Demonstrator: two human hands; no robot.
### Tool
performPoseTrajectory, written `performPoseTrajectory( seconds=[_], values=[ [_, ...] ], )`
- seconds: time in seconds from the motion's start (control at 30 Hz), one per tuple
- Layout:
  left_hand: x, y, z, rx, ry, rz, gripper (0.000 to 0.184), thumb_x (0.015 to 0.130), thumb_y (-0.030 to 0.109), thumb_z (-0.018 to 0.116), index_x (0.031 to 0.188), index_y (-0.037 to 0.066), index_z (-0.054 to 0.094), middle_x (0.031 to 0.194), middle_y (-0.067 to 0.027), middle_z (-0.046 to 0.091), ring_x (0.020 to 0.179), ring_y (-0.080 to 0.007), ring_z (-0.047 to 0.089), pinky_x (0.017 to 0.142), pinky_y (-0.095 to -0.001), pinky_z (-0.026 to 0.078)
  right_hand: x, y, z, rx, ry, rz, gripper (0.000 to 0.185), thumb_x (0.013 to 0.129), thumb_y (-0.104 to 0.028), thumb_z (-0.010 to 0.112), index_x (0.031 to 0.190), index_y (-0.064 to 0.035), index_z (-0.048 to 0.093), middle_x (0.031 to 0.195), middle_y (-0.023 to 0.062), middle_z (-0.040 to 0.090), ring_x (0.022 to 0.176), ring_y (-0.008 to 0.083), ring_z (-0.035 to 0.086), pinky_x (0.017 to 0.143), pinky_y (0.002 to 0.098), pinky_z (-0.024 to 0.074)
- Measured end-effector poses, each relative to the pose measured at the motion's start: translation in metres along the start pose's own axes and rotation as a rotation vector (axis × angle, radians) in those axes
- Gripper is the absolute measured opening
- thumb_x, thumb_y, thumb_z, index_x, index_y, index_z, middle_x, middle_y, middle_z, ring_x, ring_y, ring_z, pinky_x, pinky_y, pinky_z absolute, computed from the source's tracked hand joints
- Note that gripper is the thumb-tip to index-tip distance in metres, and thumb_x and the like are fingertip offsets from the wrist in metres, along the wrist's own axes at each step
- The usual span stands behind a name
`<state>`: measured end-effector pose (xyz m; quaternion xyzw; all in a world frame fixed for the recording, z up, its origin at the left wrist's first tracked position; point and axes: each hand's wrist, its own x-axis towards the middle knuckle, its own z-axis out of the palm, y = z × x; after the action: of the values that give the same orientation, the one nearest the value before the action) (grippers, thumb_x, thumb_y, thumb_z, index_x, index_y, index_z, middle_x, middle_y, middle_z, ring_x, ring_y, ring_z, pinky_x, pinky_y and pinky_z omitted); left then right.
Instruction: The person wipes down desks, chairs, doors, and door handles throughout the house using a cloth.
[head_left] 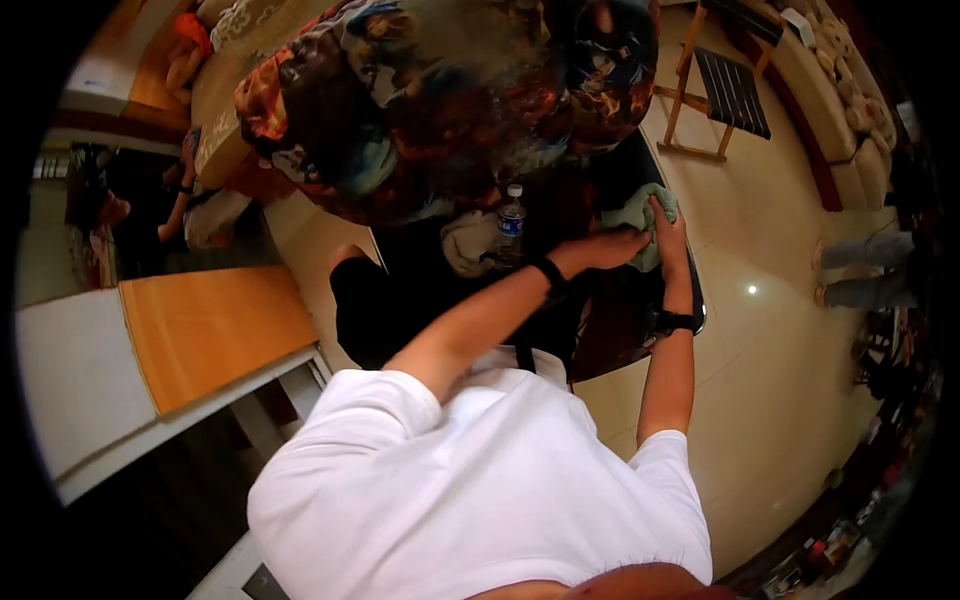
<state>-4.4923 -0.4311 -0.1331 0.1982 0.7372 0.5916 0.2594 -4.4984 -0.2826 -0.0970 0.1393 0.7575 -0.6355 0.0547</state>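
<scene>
Both of my hands meet at a pale green cloth (632,212) by the right side of a low, dark, glossy table (612,318). My left hand (612,249) reaches across from the left, its fingers closed on the lower part of the cloth. My right hand (669,232) grips the cloth's right side, thumb pointing up. A clear plastic bottle (511,225) with a blue label and white cap stands upright on the table, left of my hands. Beside it lies a crumpled beige cloth (468,243). Dark bands circle both wrists.
A large seat in dark, multicoloured patterned fabric (450,100) rises behind the table. At right are a folding wooden stool (733,92), a beige sofa (835,110) and a standing person's legs (870,270). A wood-topped cabinet (215,335) and another person (140,215) are at left.
</scene>
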Motion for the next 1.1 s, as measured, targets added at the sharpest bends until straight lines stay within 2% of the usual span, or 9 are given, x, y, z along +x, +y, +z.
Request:
performPoseTrajectory(
  seconds=[0.07, 0.17, 0.23, 0.3, 0.4, 0.5, 0.7, 0.93, 1.1],
  values=[
    [-0.033, 0.05, -0.058, 0.503, -0.32, 0.011, 0.047, 0.096, 0.027, 0.049, 0.134, -0.001, 0.046, 0.129, -0.0225, 0.054, 0.116, -0.0379, 0.052, 0.098, -0.0414, 0.042, 0.012, -0.002, -0.012, -0.228, 0.126, -0.111, 0.047, 0.09, -0.037, 0.066, 0.122, -0.0038, 0.057, 0.114, 0.0136, 0.065, 0.109, 0.0303, 0.06, 0.093, 0.0352, 0.0443],
    [-0.054, 0.08, -0.112, 0.666, 0.166, 0.37, 0.039, 0.084, 0.008, 0.06, 0.122, 0.002, 0.057, 0.119, -0.0184, 0.059, 0.113, -0.0347, 0.054, 0.096, -0.0426, 0.044, 0.033, -0.013, -0.024, -0.459, 0.346, -0.274, 0.046, 0.088, -0.032, 0.068, 0.124, -0.0051, 0.057, 0.115, 0.0197, 0.062, 0.109, 0.037, 0.058, 0.092, 0.0397, 0.0455],
    [-0.077, 0.138, -0.16, 0.873, 0.472, 0.523, 0.03, 0.082, 0.007, 0.062, 0.112, 0.004, 0.061, 0.115, -0.0159, 0.061, 0.112, -0.0318, 0.055, 0.098, -0.0425, 0.043, 0.06, 0.014, -0.034, -0.781, 0.5, -0.262, 0.054, 0.088, -0.044, 0.065, 0.125, -0.006, 0.057, 0.121, 0.0226, 0.058, 0.112, 0.0383, 0.056, 0.095, 0.0433, 0.0441],
    [-0.086, 0.162, -0.208, 1.149, 0.826, 0.638, 0.023, 0.086, 0.012, 0.06, 0.11, 0.009, 0.063, 0.118, -0.0137, 0.06, 0.117, -0.0315, 0.053, 0.103, -0.044, 0.037, 0.089, 0.069, -0.041, -0.909, 0.353, -0.198, 0.06, 0.087, -0.049, 0.063, 0.129, -0.0074, 0.056, 0.126, 0.0224, 0.053, 0.115, 0.0402, 0.052, 0.095, 0.0475, 0.0436],
    [-0.097, 0.17, -0.271, 1.491, 1.068, 0.295, 0.048, 0.091, 0.029, 0.061, 0.138, 0.027, 0.049, 0.146, -0.0121, 0.041, 0.135, -0.0315, 0.037, 0.108, -0.062, 0.024, 0.095, 0.099, -0.031, -0.994, 0.257, -0.124, 0.068, 0.086, -0.059, 0.058, 0.134, -0.0094, 0.054, 0.129, 0.0215, 0.05, 0.116, 0.042, 0.05, 0.096, 0.0522, 0.043],
    [-0.1, 0.148, -0.315, 1.442, 1.073, 0.343, 0.055, 0.086, 0.035, 0.057, 0.134, 0.01, 0.05, 0.143, -0.0146, 0.043, 0.135, -0.0342, 0.034, 0.111, -0.0528, 0.021, 0.07, 0.093, -0.026, -0.894, 0.35, -0.072, 0.068, 0.085, -0.058, 0.06, 0.129, -0.0059, 0.057, 0.121, 0.0219, 0.053, 0.114, 0.0416, 0.051, 0.094, 0.0511, 0.0436],
    [-0.097, 0.144, -0.313, 1.368, 1.103, 0.397, 0.058, 0.085, 0.034, 0.059, 0.138, 0.013, 0.048, 0.143, -0.0126, 0.044, 0.135, -0.033, 0.035, 0.111, -0.0524, 0.022, 0.004, 0.131, -0.101, -0.922, 0.286, -0.186, 0.057, 0.074, -0.036, 0.076, 0.117, 0.0, 0.062, 0.11, 0.0221, 0.058, 0.105, 0.0418, 0.055, 0.092, 0.0458, 0.0462],
    [-0.076, 0.125, -0.312, 1.408, 1.253, 0.478, 0.051, 0.085, 0.032, 0.059, 0.133, 0.014, 0.053, 0.14, -0.0136, 0.046, 0.132, -0.0325, 0.037, 0.109, -0.0535, 0.025, -0.01, 0.119, -0.113, -1.065, 0.285, 0.042, 0.063, 0.072, -0.04, 0.075, 0.122, -0.0037, 0.061, 0.12, 0.0223, 0.06, 0.111, 0.0401, 0.057, 0.093, 0.0459, 0.0466],
    [-0.073, 0.121, -0.311, 1.418, 1.287, 0.444, 0.048, 0.086, 0.032, 0.058, 0.131, 0.015, 0.054, 0.14, -0.0128, 0.046, 0.132, -0.0315, 0.037, 0.108, -0.0536, 0.025, 0.08, 0.1, -0.067, -1.018, 0.269, -0.088, 0.057, 0.073, -0.039, 0.069, 0.122, -0.0101, 0.062, 0.115, 0.0208, 0.064, 0.106, 0.0404, 0.06, 0.091, 0.0467, 0.0472]
  ],
)
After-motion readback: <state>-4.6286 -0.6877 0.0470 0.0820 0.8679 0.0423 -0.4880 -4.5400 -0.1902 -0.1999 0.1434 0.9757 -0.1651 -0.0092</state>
